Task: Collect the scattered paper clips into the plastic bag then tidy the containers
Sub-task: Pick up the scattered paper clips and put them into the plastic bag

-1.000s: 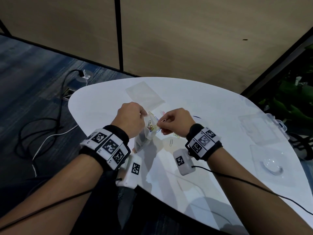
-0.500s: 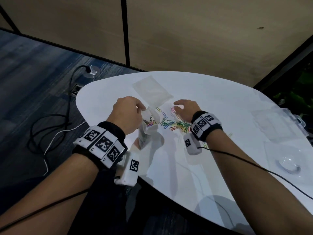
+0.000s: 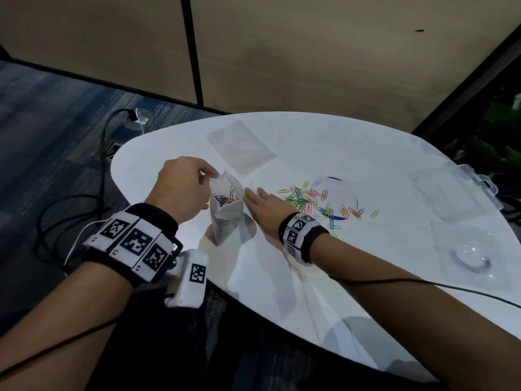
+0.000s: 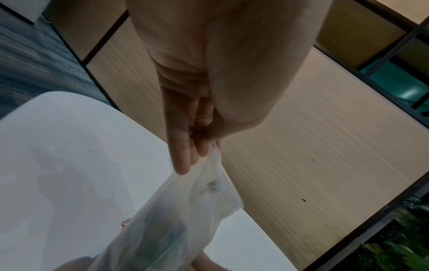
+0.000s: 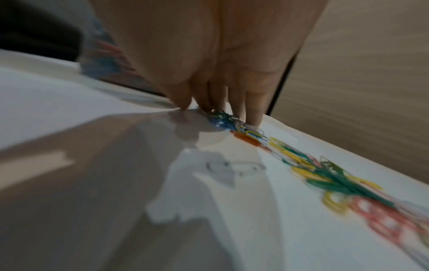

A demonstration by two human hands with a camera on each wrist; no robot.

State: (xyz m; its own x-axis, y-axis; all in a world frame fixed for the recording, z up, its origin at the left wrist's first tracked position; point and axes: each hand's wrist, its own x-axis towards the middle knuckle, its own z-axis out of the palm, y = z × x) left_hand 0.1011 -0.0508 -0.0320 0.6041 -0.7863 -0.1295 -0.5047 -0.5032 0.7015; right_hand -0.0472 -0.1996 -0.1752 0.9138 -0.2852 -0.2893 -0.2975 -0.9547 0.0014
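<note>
A small clear plastic bag (image 3: 225, 218) stands upright near the table's left edge with several coloured paper clips inside. My left hand (image 3: 214, 176) pinches its rim and holds the mouth open; the left wrist view shows that hand (image 4: 199, 154) with fingers and thumb closed on the bag (image 4: 185, 210). My right hand (image 3: 252, 193) lies low just right of the bag. In the right wrist view this hand (image 5: 216, 111) has straight fingers, tips pressed on the table over a few clips. A loose spread of coloured paper clips (image 3: 310, 201) lies right of that hand, blurred in the right wrist view (image 5: 325, 176).
A flat empty plastic bag (image 3: 242, 148) lies behind the hands. A clear plastic box (image 3: 451, 193) and a clear lid with a round dimple (image 3: 473, 255) sit at the right of the white table (image 3: 366, 292). Cables (image 3: 84, 198) trail on the floor at left.
My right hand left the bag mouth, reached out to the clip pile, and now has come back beside the bag with fingertips on the table. The left hand still holds the bag.
</note>
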